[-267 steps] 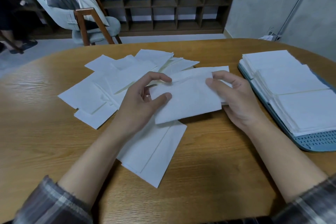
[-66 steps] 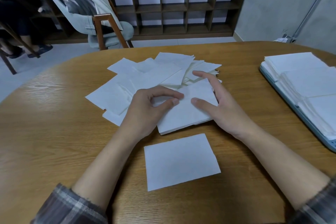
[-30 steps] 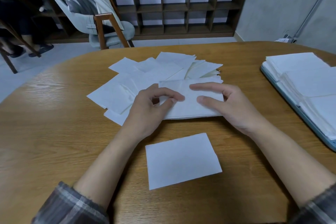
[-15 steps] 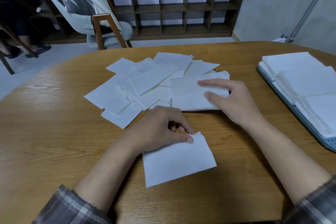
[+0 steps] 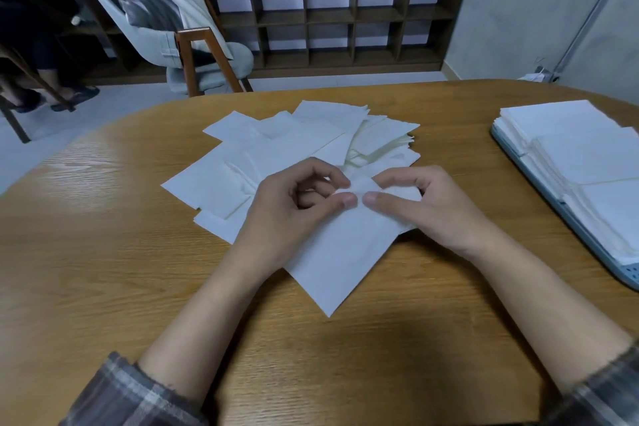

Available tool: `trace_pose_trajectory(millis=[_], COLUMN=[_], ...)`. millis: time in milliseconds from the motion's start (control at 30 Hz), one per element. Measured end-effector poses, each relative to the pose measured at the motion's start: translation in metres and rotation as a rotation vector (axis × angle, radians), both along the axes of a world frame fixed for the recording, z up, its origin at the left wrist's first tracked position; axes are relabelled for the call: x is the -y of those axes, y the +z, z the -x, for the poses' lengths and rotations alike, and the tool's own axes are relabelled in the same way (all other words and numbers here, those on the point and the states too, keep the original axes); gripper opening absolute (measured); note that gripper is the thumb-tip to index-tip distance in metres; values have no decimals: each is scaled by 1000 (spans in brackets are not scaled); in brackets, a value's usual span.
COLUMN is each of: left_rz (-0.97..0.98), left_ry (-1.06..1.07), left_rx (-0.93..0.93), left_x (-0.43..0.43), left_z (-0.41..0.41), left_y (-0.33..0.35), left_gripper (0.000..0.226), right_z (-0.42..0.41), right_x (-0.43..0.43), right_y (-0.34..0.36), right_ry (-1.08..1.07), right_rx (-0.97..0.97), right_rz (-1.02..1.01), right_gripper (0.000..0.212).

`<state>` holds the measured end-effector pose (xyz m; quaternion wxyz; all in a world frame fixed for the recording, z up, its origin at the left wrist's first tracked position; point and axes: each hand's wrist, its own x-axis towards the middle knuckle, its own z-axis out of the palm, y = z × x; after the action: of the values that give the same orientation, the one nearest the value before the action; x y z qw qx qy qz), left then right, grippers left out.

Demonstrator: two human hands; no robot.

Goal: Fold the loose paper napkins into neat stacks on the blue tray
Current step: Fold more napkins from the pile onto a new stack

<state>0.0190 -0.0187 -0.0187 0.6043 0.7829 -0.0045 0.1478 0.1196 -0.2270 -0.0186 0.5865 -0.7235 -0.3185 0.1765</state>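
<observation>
A white paper napkin [image 5: 342, 252] lies on the wooden table [image 5: 103, 270] with one corner pointing toward me. My left hand [image 5: 294, 207] and my right hand [image 5: 432, 207] both pinch its far corner between thumb and fingers, thumb tips almost touching. Behind the hands spreads a loose pile of white napkins [image 5: 276, 149]. At the right edge sits the blue tray [image 5: 560, 221], holding stacks of folded napkins [image 5: 587, 156] in overlapping rows.
A grey chair [image 5: 179, 38] with a wooden frame stands beyond the table's far edge, in front of a dark cubby shelf [image 5: 345, 14]. Someone's legs and shoes [image 5: 72, 93] show at the far left. Bare tabletop lies near me and to the left.
The folded napkin that lay flat near me has been turned corner-on and drawn toward the pile. My right hand left the pile and joined my left hand on its far corner.
</observation>
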Motion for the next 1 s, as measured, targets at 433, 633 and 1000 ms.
trace_pose_trajectory(millis=[433, 633, 1000], left_rz=[-57, -59, -115], left_ry=[137, 58, 3], left_rx=[-88, -57, -10], left_x=[-8, -4, -6], left_z=[-2, -2, -2], left_y=[-1, 0, 1], left_gripper=[17, 15, 15], right_z=[-3, 2, 6], right_x=[0, -4, -5], right_y=[1, 1, 3], right_ry=[-243, -62, -60], right_rx=[24, -35, 128], right_rz=[-12, -72, 68], right_gripper=[15, 49, 61])
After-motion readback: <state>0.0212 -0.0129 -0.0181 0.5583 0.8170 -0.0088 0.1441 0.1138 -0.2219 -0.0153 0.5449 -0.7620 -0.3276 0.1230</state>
